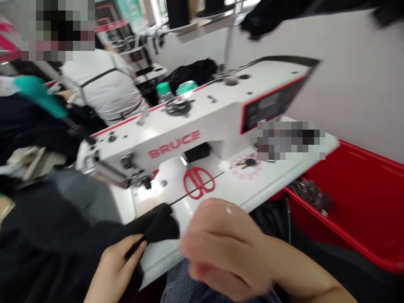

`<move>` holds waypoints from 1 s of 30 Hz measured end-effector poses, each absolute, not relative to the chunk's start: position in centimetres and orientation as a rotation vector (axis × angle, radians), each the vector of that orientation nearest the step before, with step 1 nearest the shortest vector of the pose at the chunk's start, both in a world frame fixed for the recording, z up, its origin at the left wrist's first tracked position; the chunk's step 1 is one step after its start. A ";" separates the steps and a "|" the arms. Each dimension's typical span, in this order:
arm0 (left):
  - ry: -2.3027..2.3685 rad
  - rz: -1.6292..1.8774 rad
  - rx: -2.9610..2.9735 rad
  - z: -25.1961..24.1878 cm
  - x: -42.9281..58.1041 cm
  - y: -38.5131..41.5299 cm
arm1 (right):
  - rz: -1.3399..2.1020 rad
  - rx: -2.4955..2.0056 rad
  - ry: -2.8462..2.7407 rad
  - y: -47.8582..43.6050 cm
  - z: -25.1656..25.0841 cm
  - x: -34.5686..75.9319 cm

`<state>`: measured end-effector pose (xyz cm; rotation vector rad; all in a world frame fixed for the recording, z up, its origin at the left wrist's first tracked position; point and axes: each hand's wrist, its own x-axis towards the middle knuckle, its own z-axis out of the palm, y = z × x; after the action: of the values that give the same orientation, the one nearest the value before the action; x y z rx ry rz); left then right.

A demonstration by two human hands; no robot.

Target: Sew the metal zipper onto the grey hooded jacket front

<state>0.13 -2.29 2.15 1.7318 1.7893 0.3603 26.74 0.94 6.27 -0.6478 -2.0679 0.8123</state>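
My left hand (115, 265) pinches the edge of a black fabric (94, 233) that lies over the near left of the sewing table (277, 172). My right hand (225, 248) hovers at the table's front edge, curled and blurred by motion; whether it holds anything is hidden. A white sewing machine (189, 122) marked BRUCE stands across the table, its needle end at the left. Red-handled scissors (198, 181) lie on the table just beyond my right hand.
A red bin (362, 210) with dark scraps sits at the right. Another person in a light shirt (104, 88) works at the back left. Two green-capped bottles (166, 92) stand behind the machine. Dark fabric piles fill the left.
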 end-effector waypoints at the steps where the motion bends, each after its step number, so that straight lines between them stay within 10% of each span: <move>1: 1.787 0.340 1.702 2.6 0.3 -2.6 | 0.792 -0.561 -2.146 1.6 5.9 25.0; 30: 1.589 0.760 1.273 4.1 -0.9 -2.4 | 1.700 -0.716 -1.816 6.8 1.3 17.1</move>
<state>-0.94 -2.40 4.14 1.2728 1.5892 0.7598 17.06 6.83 1.32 -0.7158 -1.8159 1.7001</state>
